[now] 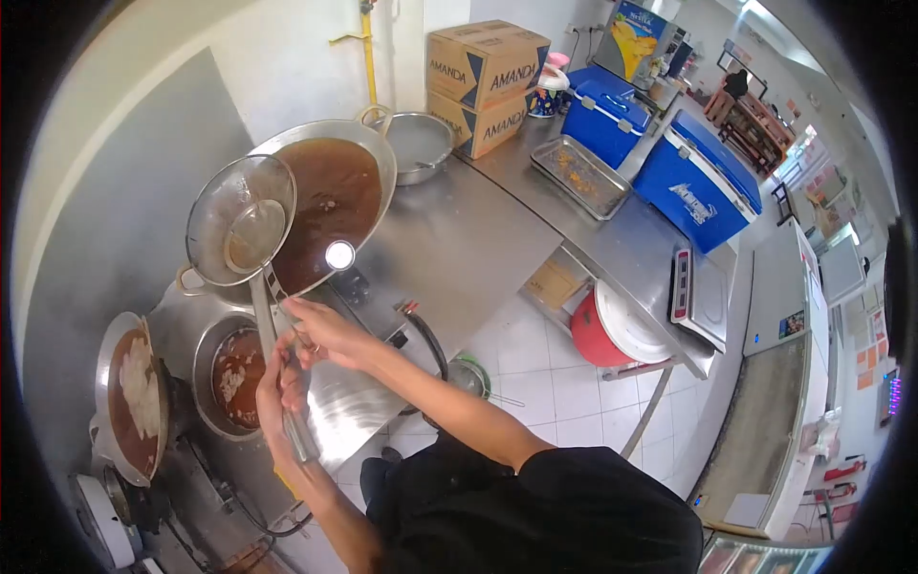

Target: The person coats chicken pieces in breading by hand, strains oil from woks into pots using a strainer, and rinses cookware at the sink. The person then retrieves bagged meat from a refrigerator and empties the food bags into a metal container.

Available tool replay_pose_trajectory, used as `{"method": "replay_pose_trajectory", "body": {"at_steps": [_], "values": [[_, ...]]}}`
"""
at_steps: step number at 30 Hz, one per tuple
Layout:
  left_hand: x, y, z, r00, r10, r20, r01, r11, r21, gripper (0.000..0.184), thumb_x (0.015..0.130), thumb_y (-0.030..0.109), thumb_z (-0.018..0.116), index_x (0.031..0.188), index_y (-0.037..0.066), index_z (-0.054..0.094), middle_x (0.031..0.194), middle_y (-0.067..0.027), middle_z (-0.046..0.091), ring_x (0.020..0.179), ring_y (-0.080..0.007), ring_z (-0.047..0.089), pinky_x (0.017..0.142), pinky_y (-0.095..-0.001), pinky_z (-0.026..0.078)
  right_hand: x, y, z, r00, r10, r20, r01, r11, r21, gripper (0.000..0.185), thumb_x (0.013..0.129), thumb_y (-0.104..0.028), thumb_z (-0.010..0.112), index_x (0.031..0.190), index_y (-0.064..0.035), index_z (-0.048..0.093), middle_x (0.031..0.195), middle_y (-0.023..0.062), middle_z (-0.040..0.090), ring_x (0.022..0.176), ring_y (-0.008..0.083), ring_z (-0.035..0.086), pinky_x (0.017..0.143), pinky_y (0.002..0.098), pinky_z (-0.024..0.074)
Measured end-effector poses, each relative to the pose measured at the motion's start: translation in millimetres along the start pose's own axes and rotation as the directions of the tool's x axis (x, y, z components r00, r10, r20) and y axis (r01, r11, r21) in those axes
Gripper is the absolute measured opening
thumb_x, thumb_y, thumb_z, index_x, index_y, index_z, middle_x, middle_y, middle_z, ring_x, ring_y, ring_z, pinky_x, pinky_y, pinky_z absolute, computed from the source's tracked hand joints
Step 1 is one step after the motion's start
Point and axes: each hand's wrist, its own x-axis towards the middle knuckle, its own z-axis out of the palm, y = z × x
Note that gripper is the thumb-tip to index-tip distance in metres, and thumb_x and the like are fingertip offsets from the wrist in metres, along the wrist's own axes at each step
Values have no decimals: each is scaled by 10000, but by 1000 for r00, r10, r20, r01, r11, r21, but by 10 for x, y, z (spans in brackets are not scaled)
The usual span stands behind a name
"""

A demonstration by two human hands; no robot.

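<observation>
My left hand (280, 387) is closed around the long metal handle of a large round mesh strainer (212, 210), held over the left side of a wide pan (385, 158) of brown liquid (335, 182). Just above it, my right hand (330, 335) is closed on the thinner handle of a smaller round strainer or skimmer (256, 230). That smaller head lies within the outline of the large strainer; whether they touch I cannot tell. A bright round metal piece (339, 254) shows at the pan's near rim.
A deep pot (206, 368) of reddish oil and a wok (105, 383) with pale food stand left. A steel bowl (421, 143), cardboard boxes (488, 72), a tray (579, 177), blue coolers (693, 182) and a scale (703, 297) occupy the counters. A red bucket (602, 330) sits below; a person (734, 86) is far back.
</observation>
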Motion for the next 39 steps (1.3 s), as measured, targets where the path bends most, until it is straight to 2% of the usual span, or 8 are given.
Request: {"method": "replay_pose_trajectory", "body": {"at_steps": [8, 14, 16, 18, 20, 23, 25, 39], "values": [[246, 55, -3, 988, -41, -149, 93, 927, 363, 436, 933, 438, 558, 1155, 68, 493, 601, 18, 479, 500, -120, 498, 442, -250, 401, -409, 1224, -461, 662, -324, -676, 248, 946, -210, 317, 957, -366, 490, 1093, -104, 606, 837, 20, 604, 661, 74, 514, 578, 254, 439], [-210, 434, -512, 981, -194, -12, 170, 828, 535, 516, 974, 488, 453, 1214, 36, 520, 960, -93, 639, 755, -170, 592, 632, -309, 504, 169, 2584, -622, 821, 29, -570, -286, 885, -366, 293, 952, -345, 547, 1038, -74, 618, 779, 30, 620, 586, 70, 526, 496, 244, 421], [-439, 549, -1199, 989, 30, -142, 64, 790, 610, 394, 980, 382, 501, 1127, 26, 584, 963, -81, 645, 824, -165, 594, 696, -309, 496, 539, 2939, -667, 852, -380, -361, 2, 691, -723, 342, 956, -370, 547, 1006, -38, 614, 746, 49, 621, 555, 94, 533, 489, 260, 430], [-500, 538, -2243, 656, 745, -120, -216, 338, 916, 278, 973, 276, 538, 1069, 28, 617, 963, -76, 653, 819, -150, 598, 727, -290, 484, 831, 2804, -326, 840, -268, -472, -146, 725, -673, 391, 959, -385, 539, 1045, -8, 594, 732, 62, 623, 585, 127, 552, 544, 287, 459], [-652, 764, -2957, 333, 860, -386, -27, 418, 908, 305, 961, 293, 558, 1071, 14, 616, 1011, -102, 650, 846, -170, 602, 785, -290, 475, 1134, 2929, -333, 803, -407, -435, -58, 674, -737, 331, 969, -345, 532, 1084, -37, 573, 814, 34, 597, 643, 81, 546, 534, 230, 448], [-563, 1047, -3826, 345, 837, -426, 86, 424, 902, 426, 962, 385, 534, 1104, -12, 596, 1038, -125, 640, 828, -202, 618, 770, -311, 491, 1542, 2937, -305, 744, -384, -546, -88, 754, -651, 371, 952, -379, 563, 1058, -24, 564, 811, 35, 580, 697, 95, 543, 585, 250, 452], [-452, 1266, -4012, 703, 453, -549, -3, 773, 634, 536, 966, 468, 484, 1142, -31, 572, 1040, -141, 633, 820, -224, 635, 744, -325, 513, 1920, 3134, -639, 643, -515, -567, -99, 677, -729, 419, 929, -415, 580, 1044, -13, 569, 807, 80, 605, 748, 168, 571, 676, 310, 462], [-103, 1340, -4004, 671, 495, -551, -73, 784, 616, 605, 1009, 481, 327, 774, -4, 598, 616, -78, 574, 552, -170, 590, 508, -307, 496, 2183, 2567, -311, 404, -783, -472, -191, 433, -881, 496, 818, -460, 713, 713, 3, 567, 649, 123, 594, 629, 212, 554, 687, 366, 470]]}}
